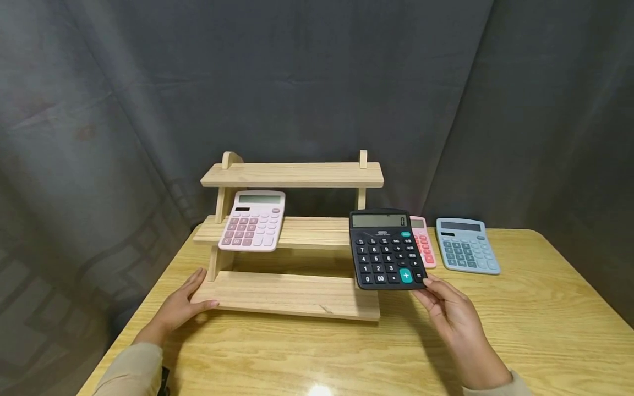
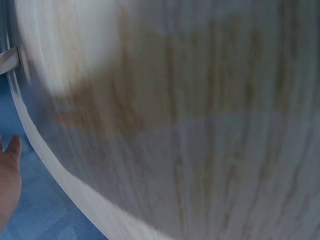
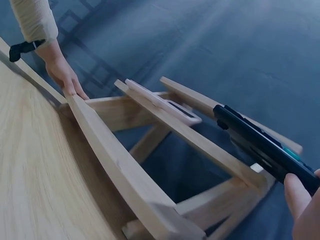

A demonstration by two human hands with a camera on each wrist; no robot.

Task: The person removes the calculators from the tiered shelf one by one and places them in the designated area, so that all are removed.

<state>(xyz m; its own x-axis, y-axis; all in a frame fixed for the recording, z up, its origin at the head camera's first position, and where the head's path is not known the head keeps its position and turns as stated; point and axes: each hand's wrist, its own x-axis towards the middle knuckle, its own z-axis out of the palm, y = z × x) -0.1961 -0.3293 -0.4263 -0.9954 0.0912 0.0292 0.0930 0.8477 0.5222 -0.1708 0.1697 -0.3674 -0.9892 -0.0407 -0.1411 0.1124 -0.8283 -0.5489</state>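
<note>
My right hand (image 1: 458,324) pinches the lower right corner of a black calculator (image 1: 388,250), held in front of the right end of a three-tier wooden shelf (image 1: 292,175). In the right wrist view the black calculator (image 3: 265,147) is seen edge-on, thumb underneath. My left hand (image 1: 178,305) grips the left end of the bottom board (image 1: 292,294), thumb on top. A pale pink calculator (image 1: 253,221) leans on the middle board at the left. The left wrist view shows mostly blurred wood, with part of a hand (image 2: 9,185) at its left edge.
Behind the black calculator, a brighter pink calculator (image 1: 423,245) lies partly hidden on the wooden table (image 1: 545,308). A blue calculator (image 1: 467,246) lies to its right. A grey curtain (image 1: 297,82) hangs behind the table.
</note>
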